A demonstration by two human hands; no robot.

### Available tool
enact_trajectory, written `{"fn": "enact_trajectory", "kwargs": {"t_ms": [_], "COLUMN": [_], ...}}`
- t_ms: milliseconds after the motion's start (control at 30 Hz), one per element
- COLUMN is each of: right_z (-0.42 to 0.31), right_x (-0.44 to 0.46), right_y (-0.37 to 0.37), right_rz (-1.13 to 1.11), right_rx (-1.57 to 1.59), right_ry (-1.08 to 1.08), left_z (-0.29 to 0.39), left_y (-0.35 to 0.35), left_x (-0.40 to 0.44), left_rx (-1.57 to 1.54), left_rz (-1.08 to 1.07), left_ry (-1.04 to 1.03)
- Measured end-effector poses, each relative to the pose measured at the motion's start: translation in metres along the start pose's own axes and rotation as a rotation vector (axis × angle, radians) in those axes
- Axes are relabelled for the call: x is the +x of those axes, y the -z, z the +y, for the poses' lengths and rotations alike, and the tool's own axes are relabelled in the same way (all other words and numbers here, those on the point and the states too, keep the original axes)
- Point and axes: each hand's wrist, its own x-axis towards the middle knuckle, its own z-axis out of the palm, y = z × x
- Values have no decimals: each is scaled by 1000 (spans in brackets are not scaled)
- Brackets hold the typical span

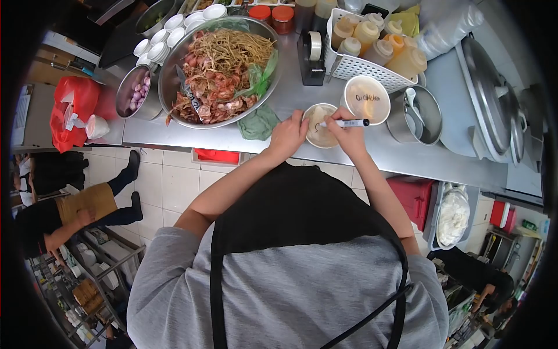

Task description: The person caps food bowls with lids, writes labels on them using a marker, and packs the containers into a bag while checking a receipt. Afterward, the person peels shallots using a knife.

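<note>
Head view: right hand (349,138) grips a white-and-black marker (350,123) over a small round pale-topped tub (321,138) on the silvery steel bench (200,135); left hand (288,138), fingers curled, steadies its rim. Slackening there could let it turn, skewing strokes.

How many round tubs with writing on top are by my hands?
2. The smaller tub sits between your left hand and right hand, under the marker; the larger tub, reading "chicken", stands just beyond your right hand. I see no others there.
</note>
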Motion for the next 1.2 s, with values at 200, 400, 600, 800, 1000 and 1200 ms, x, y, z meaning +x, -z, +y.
{"fn": "enact_trajectory", "kwargs": {"t_ms": [200,400,600,800,1000,1200], "right_z": [-2,-3,0,7,4,6], "right_x": [0,2,0,2,0,4], "right_y": [4,4,7,11,14,16], "right_rz": [8,-50,-15,20,-25,-14], "right_rx": [-90,-47,-78,-30,-77,-59], "right_ry": [-12,-14,-23,-3,-26,-46], "left_z": [-2,1,1,1,2,-2], "left_y": [-3,-1,-1,0,0,-3], "left_x": [-1,0,0,0,0,0], "left_rx": [-5,6,23,21,35,30], "left_rz": [30,-19,-32,-30,-20,-12], "left_ry": [-33,14,25,25,12,3]}}
